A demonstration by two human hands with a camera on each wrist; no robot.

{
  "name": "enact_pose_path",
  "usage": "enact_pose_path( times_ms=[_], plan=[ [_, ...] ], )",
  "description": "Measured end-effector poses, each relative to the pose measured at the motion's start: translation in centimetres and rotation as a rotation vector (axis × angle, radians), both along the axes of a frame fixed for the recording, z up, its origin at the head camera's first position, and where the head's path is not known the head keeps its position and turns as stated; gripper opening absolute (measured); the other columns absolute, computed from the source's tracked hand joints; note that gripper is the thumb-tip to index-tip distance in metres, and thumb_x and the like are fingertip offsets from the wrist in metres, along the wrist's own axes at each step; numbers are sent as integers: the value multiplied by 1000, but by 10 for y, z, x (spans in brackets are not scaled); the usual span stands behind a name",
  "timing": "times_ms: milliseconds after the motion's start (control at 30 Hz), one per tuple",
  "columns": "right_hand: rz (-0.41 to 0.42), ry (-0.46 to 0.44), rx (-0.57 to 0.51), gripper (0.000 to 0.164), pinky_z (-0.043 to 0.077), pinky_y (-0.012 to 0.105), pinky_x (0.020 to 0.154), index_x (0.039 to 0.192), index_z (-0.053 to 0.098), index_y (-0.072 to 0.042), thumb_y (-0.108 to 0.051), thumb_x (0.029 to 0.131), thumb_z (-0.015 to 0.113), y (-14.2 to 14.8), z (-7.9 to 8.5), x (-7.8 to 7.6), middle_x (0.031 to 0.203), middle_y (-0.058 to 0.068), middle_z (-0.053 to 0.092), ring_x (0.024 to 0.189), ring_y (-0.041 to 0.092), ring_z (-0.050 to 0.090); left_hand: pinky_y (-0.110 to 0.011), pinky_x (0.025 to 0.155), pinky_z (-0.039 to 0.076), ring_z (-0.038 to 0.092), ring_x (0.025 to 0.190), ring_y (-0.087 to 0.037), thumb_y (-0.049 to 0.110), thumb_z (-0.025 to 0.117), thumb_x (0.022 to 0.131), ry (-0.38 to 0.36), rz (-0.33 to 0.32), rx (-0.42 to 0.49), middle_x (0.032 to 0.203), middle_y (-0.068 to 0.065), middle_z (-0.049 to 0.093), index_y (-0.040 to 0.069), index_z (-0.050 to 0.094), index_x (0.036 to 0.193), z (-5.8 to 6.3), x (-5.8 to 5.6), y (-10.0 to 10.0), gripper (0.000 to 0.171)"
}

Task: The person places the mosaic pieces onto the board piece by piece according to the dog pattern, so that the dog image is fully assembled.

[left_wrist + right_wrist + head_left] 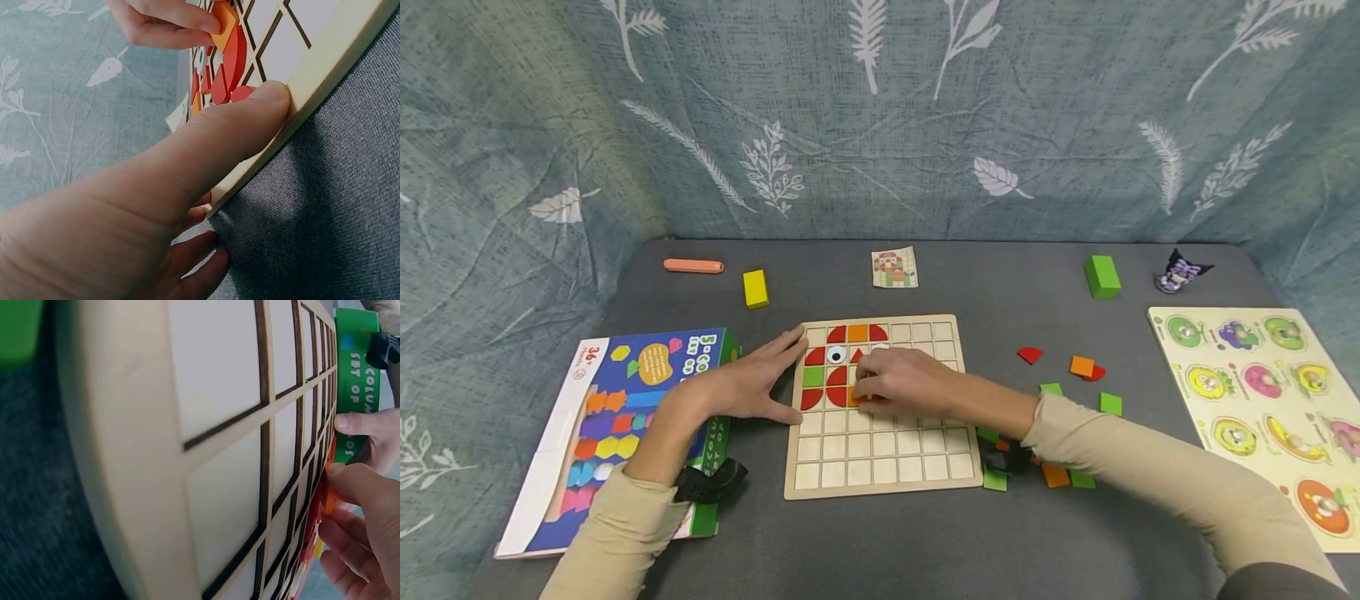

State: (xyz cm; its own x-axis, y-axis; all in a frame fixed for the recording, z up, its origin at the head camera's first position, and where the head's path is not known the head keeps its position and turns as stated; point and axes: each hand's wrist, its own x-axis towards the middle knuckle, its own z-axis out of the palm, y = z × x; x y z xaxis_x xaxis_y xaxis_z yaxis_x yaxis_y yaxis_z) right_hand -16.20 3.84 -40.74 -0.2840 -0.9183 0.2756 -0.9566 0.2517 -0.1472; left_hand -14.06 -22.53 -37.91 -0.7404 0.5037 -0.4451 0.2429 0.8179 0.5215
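Note:
A wooden grid board (880, 472) lies on the dark table, with red, orange and green tiles and a round eye tile (836, 355) set in its upper left cells. My left hand (751, 385) rests along the board's left edge, fingers spread, thumb on the rim. Over the filled cells, my right hand (901, 379) pinches an orange square tile (225, 28) between thumb and fingers. In the left wrist view this tile sits tilted right beside a red curved tile (235, 57). The right hand covers some tiles in the head view.
Loose green tiles (1110, 404), a red tile (1030, 355) and orange tiles (1082, 366) lie right of the board. A picture card (895, 267) is behind it. A toy box (625, 367) stands left, a fruit puzzle (1176, 329) right. Yellow (756, 289) and green blocks (1102, 277) stand farther back.

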Motion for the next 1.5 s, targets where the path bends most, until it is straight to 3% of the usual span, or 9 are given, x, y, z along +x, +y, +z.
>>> enact_pose_path(
  times_ms=[333, 467, 667, 833, 1333, 1500],
  plan=[
    [4, 5, -11, 10, 50, 22, 76, 95, 75, -17, -24, 88, 72, 11, 7, 1, 93, -4, 67, 83, 10, 59, -61, 116, 19, 3, 150, -42, 45, 73, 83, 2, 7, -2, 164, -16, -6, 2, 8, 156, 0, 0, -2, 106],
    [-77, -26, -44, 18, 52, 22, 75, 103, 74, -17, -24, 87, 73, 52, 12, 13, 99, -3, 67, 89, 10, 60, -61, 116, 20, 3, 150, -41, 44, 73, 83, 4, 3, 8, 164, -16, -6, 1, 8, 155, 0, 0, -1, 107],
    [-171, -84, -96, 27, 52, 22, 72, 106, 73, -15, -19, 81, 79, 123, 2, 41, 106, -2, 66, 91, 9, 58, -62, 116, 18, 3, 150, -41, 47, 73, 83, 1, 10, -22, 164, -15, -6, 3, 8, 156, 0, -1, -1, 107],
    [-248, -97, -98, 25, 51, 23, 72, 105, 74, -17, -20, 80, 79, 153, -7, 58, 107, -4, 65, 91, 8, 57, -61, 116, 20, 3, 150, -41, 46, 73, 83, 7, 6, -12, 164, -16, -6, 2, 8, 156, 1, -1, -2, 107],
    [-432, -99, -123, 21, 52, 24, 72, 97, 77, -21, -29, 78, 80, 148, -21, 69, 103, -7, 67, 91, 8, 61, -62, 116, 20, 4, 150, -43, 46, 73, 83, 3, 2, 4, 164, -18, -5, 0, 9, 155, 0, 2, -1, 107],
    [-443, -40, -147, 17, 49, 22, 68, 88, 77, -20, -23, 73, 84, 144, -22, 69, 96, -5, 66, 85, 9, 58, -61, 116, 20, 5, 150, -42, 46, 73, 83, 5, 2, -2, 164, -17, -5, 1, 9, 155, 0, 0, -1, 107]
  ],
)
